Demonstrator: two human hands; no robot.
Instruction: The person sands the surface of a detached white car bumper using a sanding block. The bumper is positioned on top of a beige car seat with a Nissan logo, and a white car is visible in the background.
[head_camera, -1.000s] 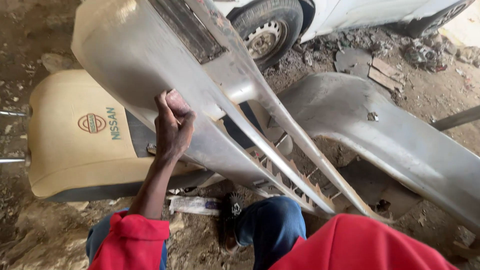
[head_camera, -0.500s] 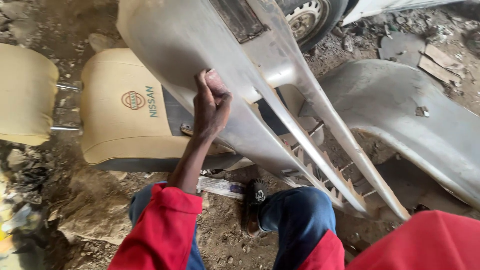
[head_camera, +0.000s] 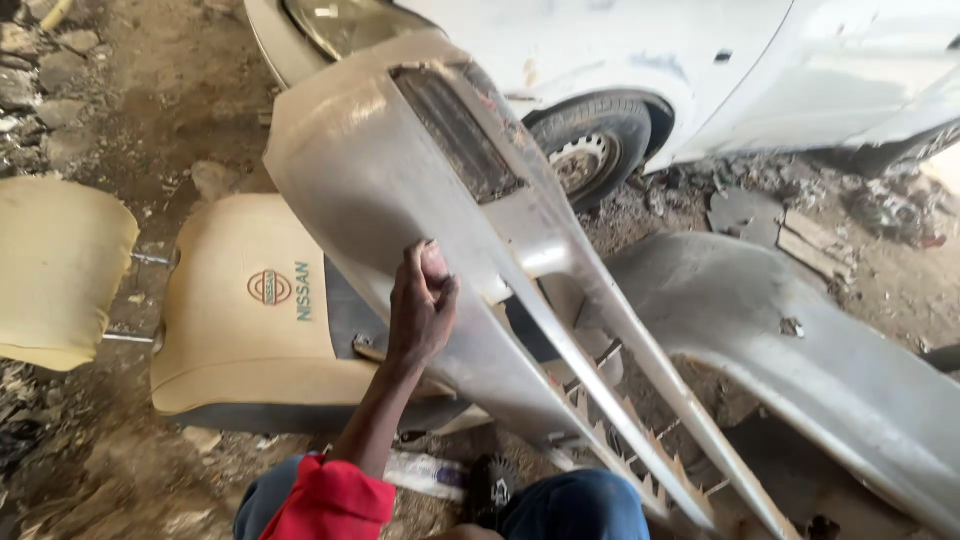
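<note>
My left hand (head_camera: 420, 312) presses a small pinkish piece of abrasive paper (head_camera: 434, 264) flat against the dull grey surface of a car bumper (head_camera: 360, 170). The bumper stands tilted, its upper end near the top of the head view and its lower slotted grille (head_camera: 640, 450) running down to the right by my knee (head_camera: 580, 510). My fingers are curled over the paper. A red sleeve (head_camera: 325, 500) covers my forearm's lower part. My right hand is out of view.
A beige car seat back (head_camera: 220, 340) and its headrest (head_camera: 55, 270) lie on the dirt behind the bumper. A second grey bumper (head_camera: 800, 340) lies at right. A white car (head_camera: 700, 50) with a wheel (head_camera: 590, 150) stands beyond. My shoe (head_camera: 490, 488) rests beside a packet (head_camera: 425, 472).
The camera has tilted up, bringing the white car into view. My left hand has slid along the bumper's face with the paper still under it.
</note>
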